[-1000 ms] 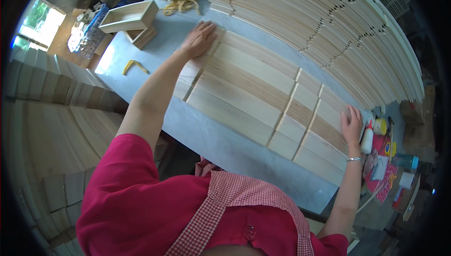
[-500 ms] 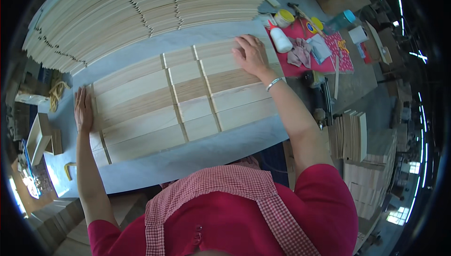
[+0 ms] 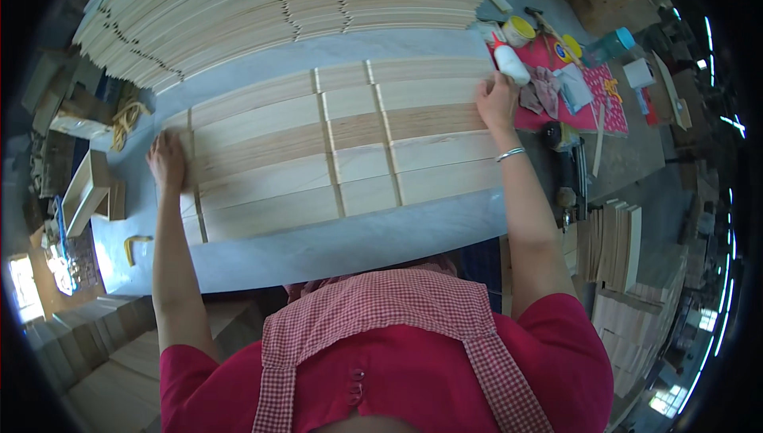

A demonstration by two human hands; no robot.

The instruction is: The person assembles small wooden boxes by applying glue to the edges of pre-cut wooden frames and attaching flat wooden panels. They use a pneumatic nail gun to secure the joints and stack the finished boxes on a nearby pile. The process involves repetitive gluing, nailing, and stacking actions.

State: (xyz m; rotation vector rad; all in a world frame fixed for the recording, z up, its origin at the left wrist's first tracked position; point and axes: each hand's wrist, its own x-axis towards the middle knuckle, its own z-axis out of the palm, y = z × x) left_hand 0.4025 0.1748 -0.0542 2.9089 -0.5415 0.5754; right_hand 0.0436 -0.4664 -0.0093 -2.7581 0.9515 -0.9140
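Several pale grooved wooden boards (image 3: 278, 143) lie edge to edge on the grey tabletop, forming one wide panel. Their cross grooves line up closely. My left hand (image 3: 166, 161) is at the panel's left end, its fingers bent over the board ends. At the opposite end, my right hand (image 3: 498, 103) grips the edge near the upper boards, with the fingers drawn together and partly hidden. A white glue bottle with a red tip (image 3: 510, 64) lies just beyond my right hand.
A large stack of similar boards (image 3: 238, 12) fills the table's far side. To the right are a rag (image 3: 544, 87), a hammer (image 3: 548, 24), a yellow tub (image 3: 519, 30) and a black tool (image 3: 574, 163). An open wooden box (image 3: 86, 192) stands at left.
My right hand has gone from lying spread on top of the boards to gripping their right end. My left hand's fingers have bent over the left end. The whole view has shifted.
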